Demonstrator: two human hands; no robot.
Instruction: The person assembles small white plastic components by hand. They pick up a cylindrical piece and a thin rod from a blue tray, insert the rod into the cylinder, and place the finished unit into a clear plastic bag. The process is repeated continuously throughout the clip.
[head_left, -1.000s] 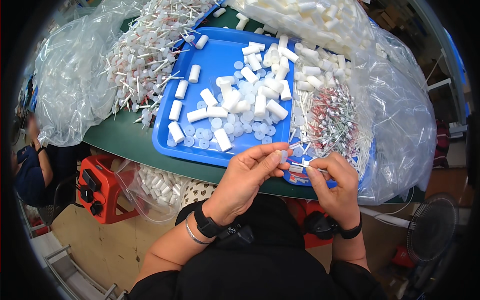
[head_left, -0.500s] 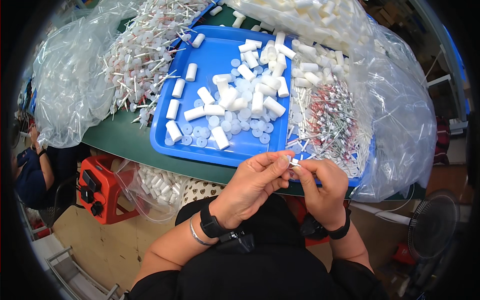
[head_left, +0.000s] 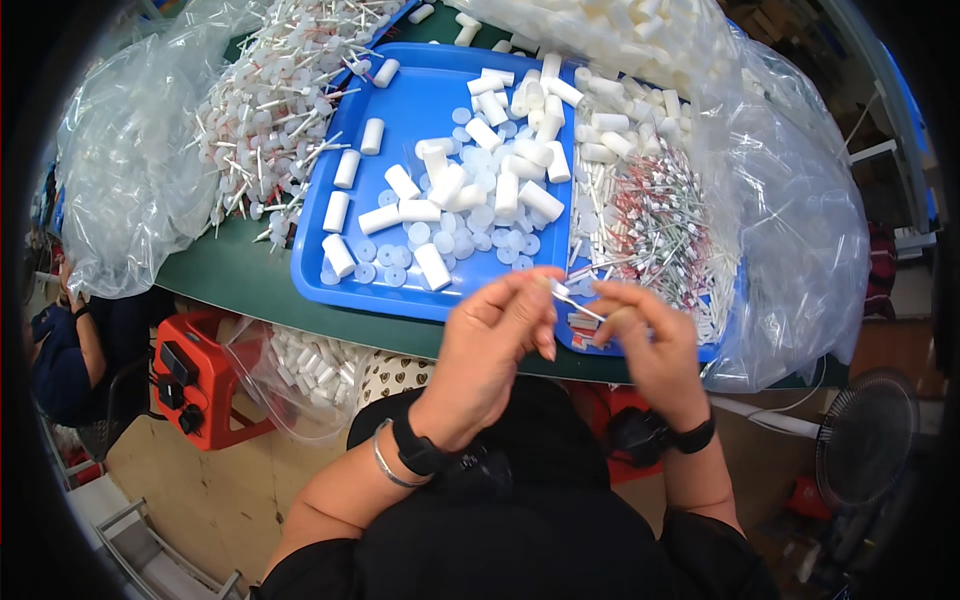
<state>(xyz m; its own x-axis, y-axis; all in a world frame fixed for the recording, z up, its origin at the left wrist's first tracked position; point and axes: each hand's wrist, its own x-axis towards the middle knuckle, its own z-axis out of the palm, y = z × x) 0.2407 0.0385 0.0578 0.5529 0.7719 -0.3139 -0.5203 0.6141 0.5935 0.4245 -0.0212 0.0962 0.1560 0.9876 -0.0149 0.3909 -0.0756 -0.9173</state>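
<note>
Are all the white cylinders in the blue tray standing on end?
No, several white cylinders lie on their sides in the blue tray.

The left hand (head_left: pixel 482 345) pinches one end of a thin white stick (head_left: pixel 582 305); the right hand (head_left: pixel 658 352) curls its fingers at the other end, contact unclear. Beyond, on the green counter (head_left: pixel 225 268), a blue tray (head_left: pixel 415 100) carries white cylinders (head_left: pixel 432 267) and translucent discs (head_left: pixel 395 276). Thin red-and-green wired parts (head_left: pixel 660 220) lie heaped to its right, stick-and-disc pieces (head_left: pixel 265 110) to its left.
</note>
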